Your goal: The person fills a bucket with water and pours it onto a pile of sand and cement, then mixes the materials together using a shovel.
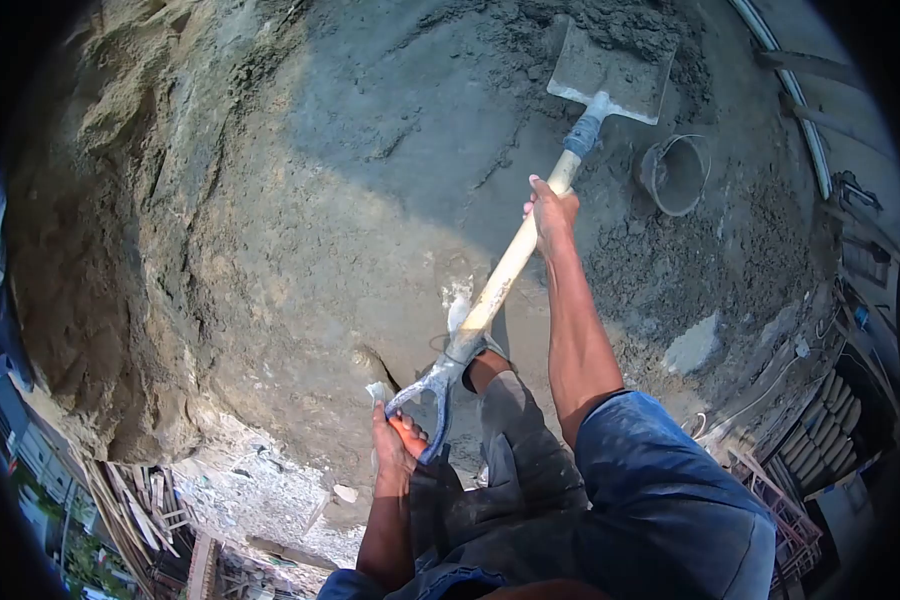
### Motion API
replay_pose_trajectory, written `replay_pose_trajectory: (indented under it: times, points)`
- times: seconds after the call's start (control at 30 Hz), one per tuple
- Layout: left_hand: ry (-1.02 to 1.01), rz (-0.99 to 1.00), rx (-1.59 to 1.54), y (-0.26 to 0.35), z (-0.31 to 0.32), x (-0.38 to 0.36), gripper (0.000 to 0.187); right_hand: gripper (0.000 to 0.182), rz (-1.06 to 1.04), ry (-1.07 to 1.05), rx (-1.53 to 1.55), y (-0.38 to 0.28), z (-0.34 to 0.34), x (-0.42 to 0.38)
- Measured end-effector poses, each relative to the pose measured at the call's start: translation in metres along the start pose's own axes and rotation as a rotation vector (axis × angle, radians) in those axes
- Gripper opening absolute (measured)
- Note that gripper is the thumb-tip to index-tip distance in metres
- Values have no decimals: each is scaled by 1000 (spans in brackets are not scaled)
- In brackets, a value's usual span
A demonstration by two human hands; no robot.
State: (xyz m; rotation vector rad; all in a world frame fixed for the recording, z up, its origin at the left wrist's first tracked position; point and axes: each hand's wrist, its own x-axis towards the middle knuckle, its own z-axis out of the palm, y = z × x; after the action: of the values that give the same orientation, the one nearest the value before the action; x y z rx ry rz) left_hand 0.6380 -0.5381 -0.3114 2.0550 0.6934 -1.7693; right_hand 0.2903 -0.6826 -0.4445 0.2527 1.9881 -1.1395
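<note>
A shovel runs diagonally from the lower middle up to the right. My left hand is closed around the orange grip of its D-shaped handle. Higher up, my right hand wraps round the pale wooden shaft, just below the blue-grey socket. The square metal blade lies at the top right against wet grey mortar, with some grey material on it. A bucket stands to the right of the blade, its opening visible.
Rough sandy material rises on the left. White rubble and wooden sticks lie at the lower left. Stacked sacks and a pinkish metal frame are at the lower right. My legs and feet are below the shaft.
</note>
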Motion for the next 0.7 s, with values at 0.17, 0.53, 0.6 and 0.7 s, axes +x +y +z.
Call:
replay_pose_trajectory:
  times: [0.17,0.53,0.6,0.7]
  points:
    - [-221,-546,249,-12,15,112,29,22,34,266,-114,-35,-28,23]
    - [-229,-91,388,122,-48,84,44,18,38,-26,366,6,6,-66]
    - [-148,9,215,155,-85,39,43,18,210,-194,476,42,40,-90]
    - [-12,154,116,188,-168,-4,38,17,423,-120,465,119,114,-148]
